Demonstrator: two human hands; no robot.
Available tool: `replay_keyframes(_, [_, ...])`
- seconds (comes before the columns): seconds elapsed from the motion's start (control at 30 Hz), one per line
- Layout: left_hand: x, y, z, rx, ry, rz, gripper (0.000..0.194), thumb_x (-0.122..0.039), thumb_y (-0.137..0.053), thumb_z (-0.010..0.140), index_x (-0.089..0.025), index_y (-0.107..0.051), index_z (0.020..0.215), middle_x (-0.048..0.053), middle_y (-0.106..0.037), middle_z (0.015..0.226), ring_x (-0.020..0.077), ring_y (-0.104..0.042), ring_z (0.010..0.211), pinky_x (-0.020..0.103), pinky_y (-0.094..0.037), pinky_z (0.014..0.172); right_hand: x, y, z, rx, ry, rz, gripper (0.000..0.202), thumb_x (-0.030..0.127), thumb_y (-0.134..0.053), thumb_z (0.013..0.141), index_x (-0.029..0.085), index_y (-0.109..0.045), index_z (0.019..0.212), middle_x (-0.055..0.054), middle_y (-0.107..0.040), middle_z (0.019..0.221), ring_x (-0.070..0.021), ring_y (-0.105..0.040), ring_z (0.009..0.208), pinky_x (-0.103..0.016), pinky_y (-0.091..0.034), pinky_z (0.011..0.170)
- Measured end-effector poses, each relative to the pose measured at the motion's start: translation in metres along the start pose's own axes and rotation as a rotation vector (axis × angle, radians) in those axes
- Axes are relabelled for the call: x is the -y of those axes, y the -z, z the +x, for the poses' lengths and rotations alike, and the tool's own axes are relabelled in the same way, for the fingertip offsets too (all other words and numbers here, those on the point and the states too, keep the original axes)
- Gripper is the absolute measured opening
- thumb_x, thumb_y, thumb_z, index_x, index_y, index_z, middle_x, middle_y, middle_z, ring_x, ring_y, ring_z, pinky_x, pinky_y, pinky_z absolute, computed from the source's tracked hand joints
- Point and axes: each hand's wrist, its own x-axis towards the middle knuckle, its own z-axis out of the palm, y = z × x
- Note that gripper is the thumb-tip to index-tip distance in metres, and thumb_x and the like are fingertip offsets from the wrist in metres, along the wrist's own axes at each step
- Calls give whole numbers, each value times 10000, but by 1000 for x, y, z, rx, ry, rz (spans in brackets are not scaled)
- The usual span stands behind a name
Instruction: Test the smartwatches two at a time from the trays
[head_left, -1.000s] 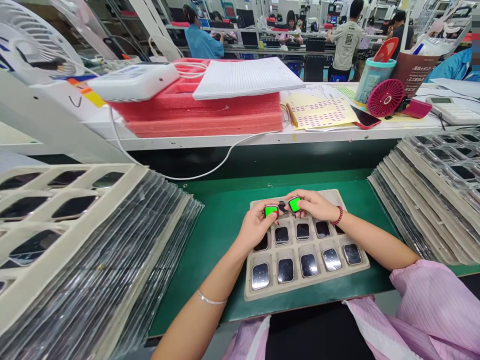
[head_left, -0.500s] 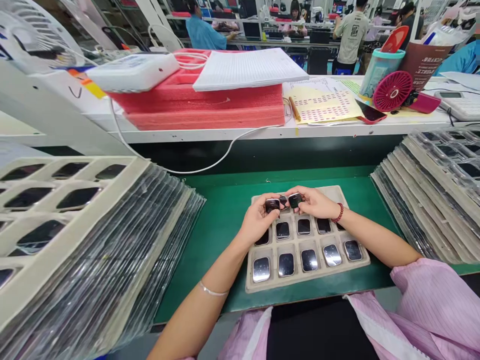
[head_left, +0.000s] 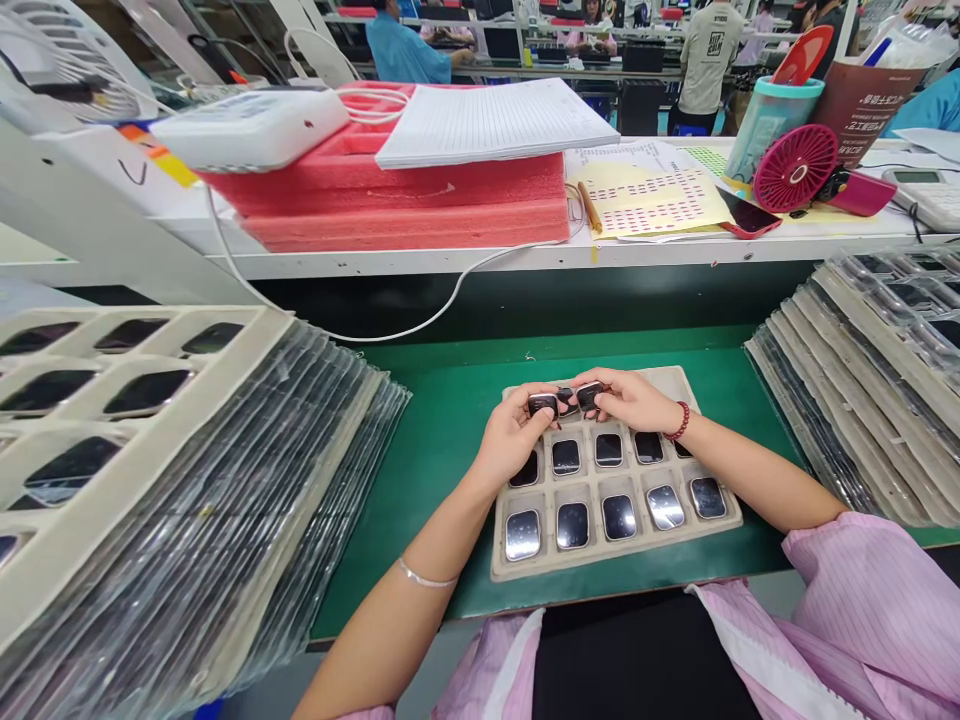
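A beige compartment tray (head_left: 600, 562) lies on the green work surface, with dark, rounded-square watch faces in its pockets, such as one watch face (head_left: 573, 525) in the near row. Over its far rows, my left hand (head_left: 511, 432) is closed on a dark watch face (head_left: 543, 404), thumb at its lower edge. Close beside it, my right hand (head_left: 631, 400) pinches another dark watch face (head_left: 589, 395). Between the two, a further watch face (head_left: 568, 401) shows partly behind the fingers. The hands cover part of the tray's far row.
Tall stacks of filled trays stand on the left (head_left: 300, 480) and right (head_left: 847, 400). Behind is a white shelf (head_left: 420, 262) with red foam (head_left: 420, 205), a notebook (head_left: 499, 120), a pink fan (head_left: 795, 168) and a phone (head_left: 750, 213). A white cable (head_left: 450, 305) hangs below it. People sit and stand beyond.
The watch face in my right hand has tilted a little. Both hands keep their grip over the tray, and the whole view has shifted slightly.
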Motion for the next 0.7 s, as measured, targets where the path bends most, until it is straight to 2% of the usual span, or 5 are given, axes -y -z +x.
replay_keyframes(0.17, [2, -1, 0, -17, 15, -18, 390, -177, -701, 707, -192, -605, 1084, 59, -680, 1021, 207, -658, 977, 335, -524, 864, 2, -2, -1, -2, 32, -71, 499, 74, -526, 783, 176, -552, 1270, -84, -685, 1143, -146, -713, 843, -313, -580, 802])
replay_keyframes(0.3, [0, -1, 0, -14, 36, -29, 431, -156, -687, 692, -194, -593, 1110, 56, -670, 1020, 203, -652, 978, 322, -527, 846, 4, -2, -2, -11, 26, -153, 520, 84, -537, 790, 179, -533, 1302, -102, -671, 1168, -172, -717, 869, -313, -575, 761])
replay_keyframes(0.5, [-1, -2, -1, -26, 71, -46, 503, -146, -708, 688, -191, -578, 1171, 54, -673, 1004, 193, -654, 946, 321, -533, 849, 3, -2, -2, -30, 22, -151, 544, 98, -574, 804, 201, -517, 1336, -100, -662, 1175, -186, -669, 949, -303, -574, 739])
replay_keyframes(0.6, [-3, -2, -1, -32, 76, -113, 597, -132, -744, 690, -200, -539, 1247, 44, -685, 994, 160, -659, 883, 286, -532, 821, 2, -3, -2, -45, 26, -69, 610, 100, -621, 787, 220, -486, 1369, -78, -642, 1147, -167, -641, 960, -254, -565, 696])
replay_keyframes(0.7, [-8, 1, 0, 2, 138, -298, 687, -143, -803, 675, -217, -511, 1292, 37, -696, 1013, 110, -650, 724, 209, -508, 641, 1, -1, 0, -56, -33, 149, 680, 93, -680, 752, 220, -452, 1379, -33, -637, 1017, -130, -646, 832, -221, -568, 636])
